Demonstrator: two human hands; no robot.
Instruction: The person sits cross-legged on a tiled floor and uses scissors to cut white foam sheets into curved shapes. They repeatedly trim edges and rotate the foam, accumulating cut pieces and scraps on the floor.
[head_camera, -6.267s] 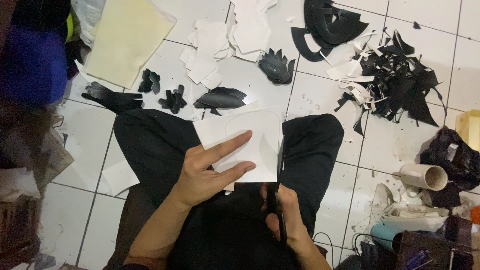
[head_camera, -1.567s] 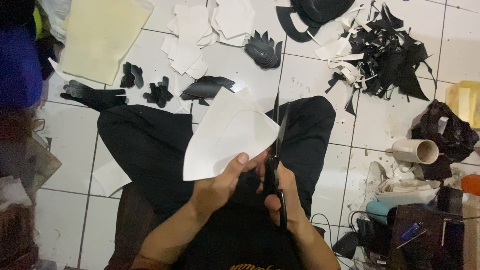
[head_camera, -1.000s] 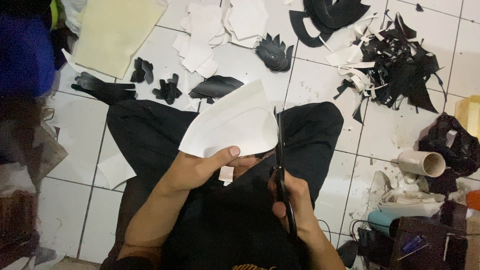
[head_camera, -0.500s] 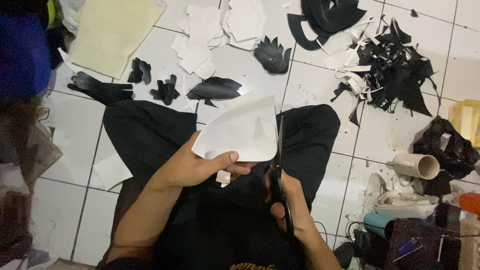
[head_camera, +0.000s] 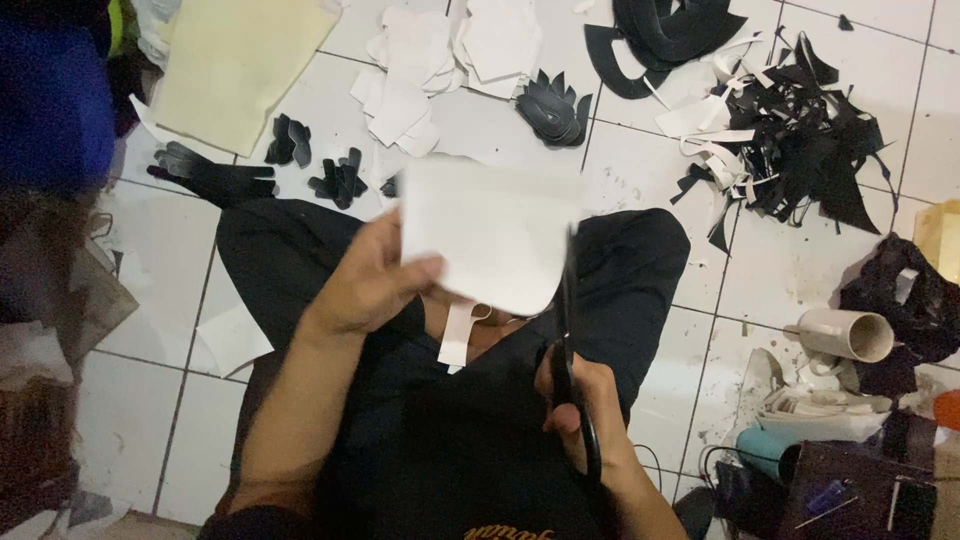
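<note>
Seated cutter, overhead view. The right hand grips black scissors, blades at the right edge of a white sheet pinched by the left hand above the lap. A narrow trimmed strip hangs below; the outline looks partly cut. Beyond, finished black pieces, white offcuts and black scraps lie on the tiled floor.

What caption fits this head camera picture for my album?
Left hand holds a white sheet while the right hand cuts it with black scissors.
</note>
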